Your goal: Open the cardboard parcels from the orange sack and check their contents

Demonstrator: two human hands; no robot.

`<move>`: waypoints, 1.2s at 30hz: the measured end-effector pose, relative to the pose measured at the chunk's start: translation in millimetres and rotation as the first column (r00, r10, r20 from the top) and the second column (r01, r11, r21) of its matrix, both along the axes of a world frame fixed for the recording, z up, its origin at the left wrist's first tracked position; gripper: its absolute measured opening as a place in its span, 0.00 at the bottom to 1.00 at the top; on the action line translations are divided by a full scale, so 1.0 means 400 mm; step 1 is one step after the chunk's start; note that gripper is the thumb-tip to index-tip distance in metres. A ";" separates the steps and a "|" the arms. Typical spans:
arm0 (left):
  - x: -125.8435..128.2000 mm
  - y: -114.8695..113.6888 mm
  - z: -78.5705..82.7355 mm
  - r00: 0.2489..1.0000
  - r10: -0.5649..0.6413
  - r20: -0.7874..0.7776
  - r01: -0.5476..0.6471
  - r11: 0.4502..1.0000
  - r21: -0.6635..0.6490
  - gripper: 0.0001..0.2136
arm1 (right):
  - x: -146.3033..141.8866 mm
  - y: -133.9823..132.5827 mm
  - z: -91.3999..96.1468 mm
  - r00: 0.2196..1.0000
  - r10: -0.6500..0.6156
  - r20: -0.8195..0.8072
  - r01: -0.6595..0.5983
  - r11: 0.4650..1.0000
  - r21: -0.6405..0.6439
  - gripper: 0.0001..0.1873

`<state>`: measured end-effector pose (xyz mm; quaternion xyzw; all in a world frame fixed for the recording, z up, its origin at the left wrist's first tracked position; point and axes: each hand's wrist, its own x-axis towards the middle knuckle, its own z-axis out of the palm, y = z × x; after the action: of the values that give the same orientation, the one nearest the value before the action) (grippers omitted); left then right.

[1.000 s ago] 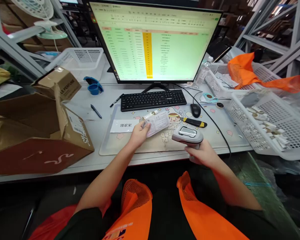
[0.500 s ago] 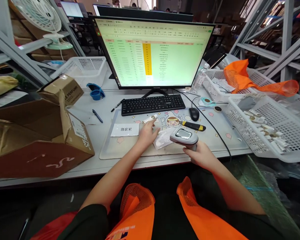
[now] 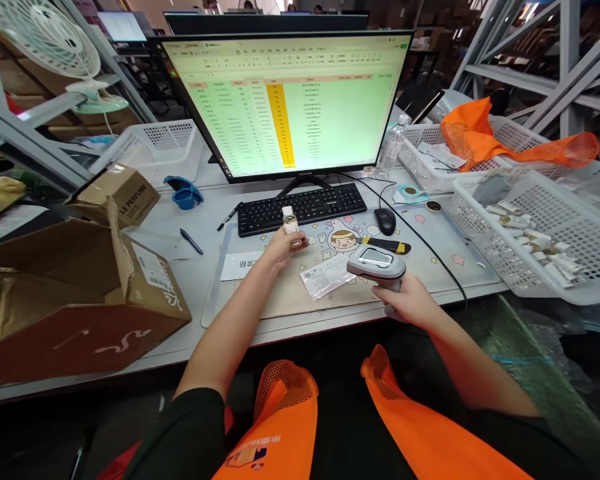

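Note:
My left hand (image 3: 281, 245) is closed on a small clear bottle (image 3: 291, 220) with a white cap, held upright just in front of the black keyboard (image 3: 301, 207). My right hand (image 3: 404, 301) grips a grey handheld barcode scanner (image 3: 377, 262) at the desk's front edge, its head pointing toward the desk mat (image 3: 330, 280). A flat plastic packet with a printed label (image 3: 327, 275) lies on the mat between the two hands. A white paper slip (image 3: 241, 265) lies left of my left hand.
A monitor (image 3: 290, 100) with a spreadsheet stands behind the keyboard. A mouse (image 3: 385, 220) and a yellow-black utility knife (image 3: 387, 245) lie to the right. White baskets (image 3: 535, 233) hold small items at right; open cardboard boxes (image 3: 80, 280) stand at left.
My left hand let go of the labelled packet, which now lies on the mat, and lifted the small bottle upright. The scanner hand stayed near the desk edge.

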<state>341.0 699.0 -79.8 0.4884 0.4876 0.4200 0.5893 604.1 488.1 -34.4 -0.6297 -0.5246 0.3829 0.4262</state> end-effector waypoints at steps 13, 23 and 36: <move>0.059 -0.066 -0.072 0.956 -0.004 0.293 0.003 1.000 0.004 0.23 | -0.032 0.056 -0.030 0.969 0.109 0.221 -0.082 0.988 -0.127 0.23; 0.045 -0.131 -0.047 0.957 -0.257 -0.136 0.274 0.954 0.124 0.22 | 0.294 0.063 -0.107 0.856 -0.371 0.361 0.425 0.902 -0.082 0.27; 0.193 -0.252 0.001 0.672 -0.484 -0.561 0.725 0.582 0.367 0.23 | 0.091 0.062 -0.101 0.959 0.014 0.282 -0.070 0.980 0.188 0.24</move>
<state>418.3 598.2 -79.3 0.8528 0.2485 0.2013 0.4129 640.4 512.8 -74.9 -0.6211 -0.6279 0.2456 0.3996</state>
